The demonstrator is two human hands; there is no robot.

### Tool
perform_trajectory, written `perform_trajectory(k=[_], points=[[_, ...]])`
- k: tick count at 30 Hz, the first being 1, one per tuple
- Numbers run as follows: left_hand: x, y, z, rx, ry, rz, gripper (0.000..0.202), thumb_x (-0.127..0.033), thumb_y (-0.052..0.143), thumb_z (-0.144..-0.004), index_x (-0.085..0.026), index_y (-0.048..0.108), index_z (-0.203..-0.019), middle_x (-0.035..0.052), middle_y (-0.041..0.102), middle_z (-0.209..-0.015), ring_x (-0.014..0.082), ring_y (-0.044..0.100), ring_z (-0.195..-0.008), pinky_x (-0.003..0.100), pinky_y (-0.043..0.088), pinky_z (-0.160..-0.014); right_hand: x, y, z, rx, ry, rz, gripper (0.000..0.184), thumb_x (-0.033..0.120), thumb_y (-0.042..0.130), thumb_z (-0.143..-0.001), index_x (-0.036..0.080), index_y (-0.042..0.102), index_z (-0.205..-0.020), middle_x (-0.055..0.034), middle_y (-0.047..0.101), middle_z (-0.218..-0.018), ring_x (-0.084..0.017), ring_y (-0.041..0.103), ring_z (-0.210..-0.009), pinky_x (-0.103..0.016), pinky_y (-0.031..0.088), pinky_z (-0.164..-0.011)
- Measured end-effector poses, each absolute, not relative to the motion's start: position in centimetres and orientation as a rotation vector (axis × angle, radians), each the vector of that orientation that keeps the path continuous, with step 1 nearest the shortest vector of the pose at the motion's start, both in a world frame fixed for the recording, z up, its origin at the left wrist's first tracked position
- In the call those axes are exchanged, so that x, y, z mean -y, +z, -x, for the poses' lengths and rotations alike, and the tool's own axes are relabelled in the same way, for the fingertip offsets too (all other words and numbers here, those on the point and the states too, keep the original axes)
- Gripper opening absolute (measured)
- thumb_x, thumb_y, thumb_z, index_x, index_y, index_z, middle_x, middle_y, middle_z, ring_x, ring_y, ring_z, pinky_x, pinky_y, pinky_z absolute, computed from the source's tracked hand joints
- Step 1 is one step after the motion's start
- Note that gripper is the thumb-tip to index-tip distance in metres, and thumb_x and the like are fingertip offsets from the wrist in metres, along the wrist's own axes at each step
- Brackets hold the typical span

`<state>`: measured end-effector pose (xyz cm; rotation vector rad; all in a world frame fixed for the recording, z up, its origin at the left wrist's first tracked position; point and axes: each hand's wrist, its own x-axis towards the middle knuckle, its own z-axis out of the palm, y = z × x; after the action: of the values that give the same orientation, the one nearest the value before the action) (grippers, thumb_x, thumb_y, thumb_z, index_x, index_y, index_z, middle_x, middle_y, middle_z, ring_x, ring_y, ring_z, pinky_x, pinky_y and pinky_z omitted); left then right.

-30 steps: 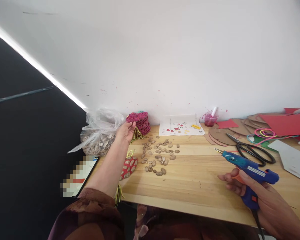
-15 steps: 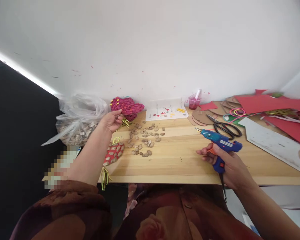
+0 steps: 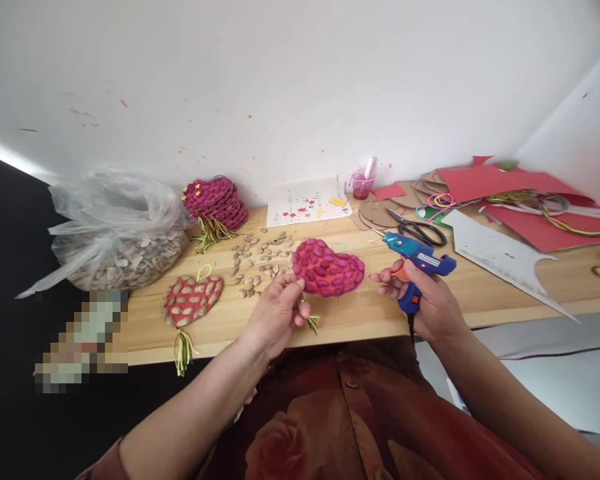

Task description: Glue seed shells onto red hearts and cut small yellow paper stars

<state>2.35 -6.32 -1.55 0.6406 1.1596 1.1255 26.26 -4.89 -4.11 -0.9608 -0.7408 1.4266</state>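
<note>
In the head view, your left hand [image 3: 283,310] is closed in a pinch on the left edge of a pink heart [image 3: 329,270], thumb and fingers together, with the piece's studded face turned up toward you over the front part of the wooden table [image 3: 355,323]. A small tassel [image 3: 312,325] shows just beside those fingers, below the heart. Your right hand [image 3: 425,300] is wrapped around the grip of a blue glue gun [image 3: 420,259], fingers at its orange trigger and some of them reaching past it; the nozzle points left, beyond the heart's right side and apart from it. To the left of your left hand lies a red heart [image 3: 193,300] covered in plain peanut shells, its yellow loop at the top and its tassel hanging over the table's front edge. Loose peanut shells [image 3: 263,253] are scattered between the two hearts and behind them. Farther back on the left, a clear plastic bag [image 3: 123,257] of shells stands near a stack of pink hearts [image 3: 217,200] with yellow stars on top. Near the wall you have a sticker sheet [image 3: 305,201] and a pink cup [image 3: 363,187]; black-handled scissors [image 3: 423,232] lie just behind the glue gun, with red sheets [image 3: 505,183] at the right.
</note>
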Motion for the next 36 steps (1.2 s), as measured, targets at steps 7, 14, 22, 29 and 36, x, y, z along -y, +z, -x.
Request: perform_trajectory(k=[7,14,22,29,36], points=[[7.2,-3.1,-4.5,-1.159,1.048,-0.519,0.019,-0.026,0.067,-0.083,-0.019,0.05,-0.087,-0.0021,0.058,-0.071,0.0108,0.064,-0.05,0.02,0.051,-0.045,4.8,-3.9,-26.1,0.695,1.408,0.992,0.029,0.043,0.081,-0.072,0.02,0.064,-0.076,-0.0012,0.067,-0.071,-0.025,0.073,-0.093,-0.035,0.062,-0.082],[8.3,-2.4,-3.4,-1.071,0.713,-0.757,0.043,-0.031,0.065,-0.085,-0.021,0.05,-0.124,0.0083,0.069,-0.099,0.0182,0.074,-0.071,0.02,0.053,-0.045,4.6,-4.1,-26.0,0.7,1.395,0.965,0.025,0.041,0.079,-0.075,0.02,0.066,-0.078,-0.0023,0.069,-0.077,-0.026,0.07,-0.105,-0.037,0.06,-0.091],[7.9,-3.2,-1.9,-1.239,0.642,-1.237,0.037,-0.046,0.063,-0.086,-0.022,0.06,-0.114,-0.001,0.058,-0.076,0.0096,0.056,-0.047,0.021,0.037,-0.04,4.5,-4.1,-25.8,0.685,1.415,0.989,0.025,0.04,0.08,-0.075,0.019,0.068,-0.077,-0.0027,0.069,-0.077,-0.027,0.069,-0.109,-0.038,0.056,-0.098],[6.4,-2.5,-1.1,-1.226,0.735,-1.661,0.032,-0.045,0.058,-0.09,-0.019,0.07,-0.077,0.0012,0.062,-0.067,0.0135,0.053,-0.063,0.024,0.041,-0.06,4.4,-4.1,-25.9,0.648,1.428,1.023,0.025,0.039,0.08,-0.076,0.018,0.067,-0.074,-0.0034,0.07,-0.08,-0.026,0.069,-0.107,-0.036,0.057,-0.097],[-1.5,0.4,3.4,-1.649,0.91,-1.962,0.022,-0.038,0.059,-0.087,-0.021,0.073,-0.091,0.0039,0.074,-0.086,0.018,0.064,-0.074,0.028,0.046,-0.07,1.9,-3.8,-25.8,0.514,1.523,0.996,0.023,0.038,0.076,-0.08,0.018,0.068,-0.072,-0.004,0.07,-0.076,-0.026,0.072,-0.099,-0.033,0.061,-0.09]])
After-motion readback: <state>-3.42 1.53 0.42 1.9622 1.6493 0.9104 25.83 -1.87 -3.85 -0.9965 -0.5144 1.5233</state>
